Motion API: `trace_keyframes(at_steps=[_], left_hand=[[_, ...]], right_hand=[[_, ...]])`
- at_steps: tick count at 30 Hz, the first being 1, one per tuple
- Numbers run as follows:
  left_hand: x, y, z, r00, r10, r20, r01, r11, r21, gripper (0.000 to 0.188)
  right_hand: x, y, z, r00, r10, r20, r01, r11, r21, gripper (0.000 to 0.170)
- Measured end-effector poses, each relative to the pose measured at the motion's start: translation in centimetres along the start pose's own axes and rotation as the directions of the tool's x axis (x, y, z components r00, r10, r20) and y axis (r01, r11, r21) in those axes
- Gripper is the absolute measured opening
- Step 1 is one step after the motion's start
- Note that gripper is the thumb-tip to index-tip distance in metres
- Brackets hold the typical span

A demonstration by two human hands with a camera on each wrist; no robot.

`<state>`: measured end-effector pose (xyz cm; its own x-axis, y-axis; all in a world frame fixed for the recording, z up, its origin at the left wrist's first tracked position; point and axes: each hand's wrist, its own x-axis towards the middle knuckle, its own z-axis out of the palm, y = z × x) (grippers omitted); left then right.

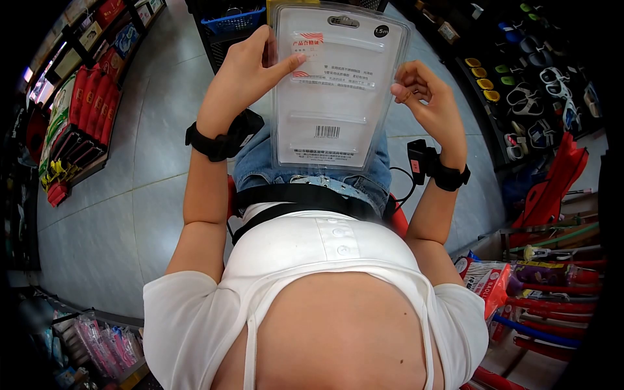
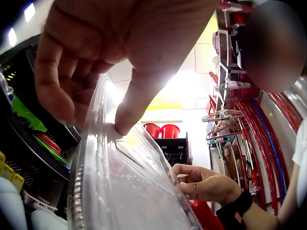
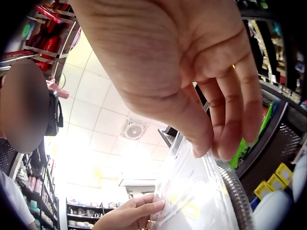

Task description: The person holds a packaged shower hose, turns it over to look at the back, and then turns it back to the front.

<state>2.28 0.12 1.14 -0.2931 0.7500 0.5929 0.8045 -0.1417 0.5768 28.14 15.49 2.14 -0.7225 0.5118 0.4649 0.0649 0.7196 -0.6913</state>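
A clear plastic blister pack (image 1: 338, 120) with a white printed card stands before the person's lap, its barcode, small text and a red-striped label facing the head camera. A ribbed metal hose (image 3: 237, 194) shows inside its edge in the right wrist view. My left hand (image 1: 240, 75) grips the upper left edge, thumb across the label and fingers behind the pack. At the right edge, my right hand (image 1: 429, 97) pinches the plastic rim between thumb and fingertips. The left wrist view shows the left thumb (image 2: 132, 103) on the clear plastic.
Shelves of sandals (image 1: 539, 97) stand at the right, with red-handled tools (image 1: 552, 305) lower down. Red boxed goods (image 1: 91, 107) are stacked on the left over grey floor tiles (image 1: 162, 214). A blue basket (image 1: 234, 23) sits ahead, beyond the pack.
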Motion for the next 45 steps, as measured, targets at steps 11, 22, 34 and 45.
trace_keyframes(at_steps=[11,22,34,45], left_hand=[[-0.1,-1.2,0.5,0.997,-0.074,-0.027,0.076,0.996,0.045,0.055],[-0.1,-2.1,2.4,0.986,-0.099,-0.135,0.129,0.963,0.235,0.084],[0.7,-2.0,0.2,0.998,-0.041,0.050,0.053,0.956,-0.289,0.098],[0.0,-0.9,2.0,0.976,0.114,0.183,-0.026,0.905,-0.425,0.102]], right_hand=[[0.2,0.0,0.3,0.986,-0.165,-0.005,0.165,0.983,0.080,0.025],[0.1,-1.3,1.5,0.980,-0.167,0.113,0.114,0.922,0.370,0.036],[0.4,-1.9,1.6,0.995,-0.092,-0.036,0.098,0.870,0.482,0.036],[0.3,1.3,0.2,0.965,0.085,0.250,-0.183,0.897,0.403,0.039]])
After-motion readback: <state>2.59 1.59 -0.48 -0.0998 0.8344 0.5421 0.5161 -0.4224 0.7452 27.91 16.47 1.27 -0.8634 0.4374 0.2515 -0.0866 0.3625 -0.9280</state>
